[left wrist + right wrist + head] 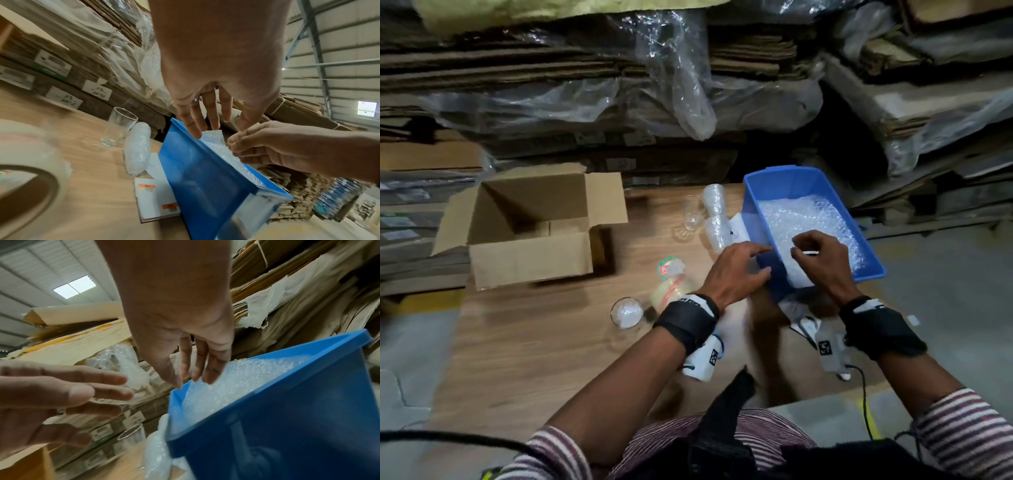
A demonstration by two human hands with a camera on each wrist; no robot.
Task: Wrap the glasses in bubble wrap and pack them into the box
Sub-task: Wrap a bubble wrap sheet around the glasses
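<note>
A blue bin [799, 181] at the table's right holds bubble wrap [822, 219]. My right hand [801, 250] reaches into it and pinches the edge of a bubble wrap sheet [218, 146], fingertips [207, 378] on top. My left hand [763, 260] hovers open at the bin's near left rim [185, 138], fingers straight. A bare glass [693, 216] stands left of the bin, beside a wrapped glass [715, 212] lying down. Another glass [626, 312] with wrap inside stands near my left wrist. The open cardboard box [527, 226] sits empty at the left.
A tape roll [671, 284] lies between the box and my left hand. White label sheets [154, 199] lie under the bin's near end. Stacked flat cardboard and plastic film [674, 85] wall off the back. Bare wooden table [534, 342] stretches in front of the box.
</note>
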